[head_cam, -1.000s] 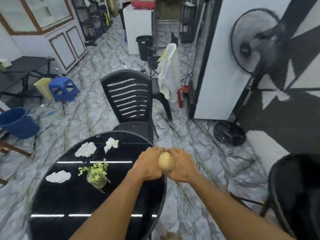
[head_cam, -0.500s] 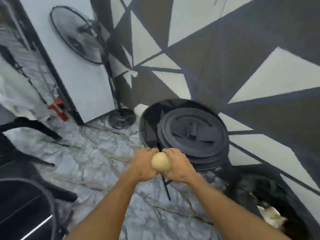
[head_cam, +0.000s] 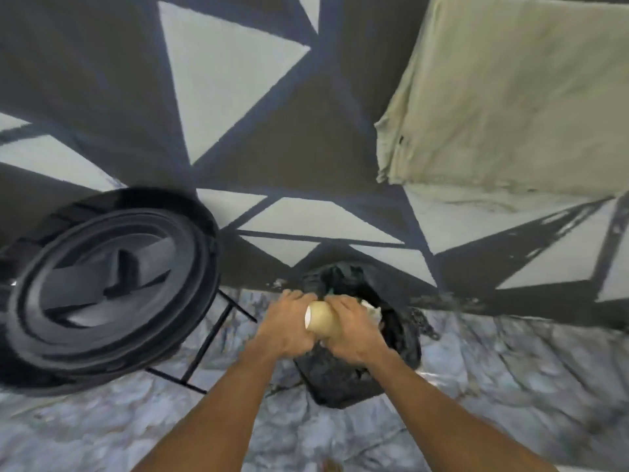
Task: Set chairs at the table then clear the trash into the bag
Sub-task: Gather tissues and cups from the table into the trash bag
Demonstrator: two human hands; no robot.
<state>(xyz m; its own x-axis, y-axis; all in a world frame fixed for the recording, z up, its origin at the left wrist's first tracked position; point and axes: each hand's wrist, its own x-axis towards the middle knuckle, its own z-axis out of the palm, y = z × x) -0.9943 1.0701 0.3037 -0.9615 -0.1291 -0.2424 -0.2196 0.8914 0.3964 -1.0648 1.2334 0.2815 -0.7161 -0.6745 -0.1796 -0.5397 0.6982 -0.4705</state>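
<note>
Both hands (head_cam: 320, 325) clasp a tan cup (head_cam: 322, 321) above the black bag (head_cam: 391, 338).

My left hand (head_cam: 287, 327) and right hand (head_cam: 354, 330) cover most of the tan paper cup (head_cam: 321, 320) between them, so only its rim and part of its side show. My hands also hide the mouth of the black trash bag (head_cam: 343, 379), and the pale scraps (head_cam: 372, 310) inside it are too blurred to name. The black round lid (head_cam: 109, 294) at lower left runs off the frame's left edge. The beige cloth (head_cam: 510, 97) is cut by the top and right edges.
</note>
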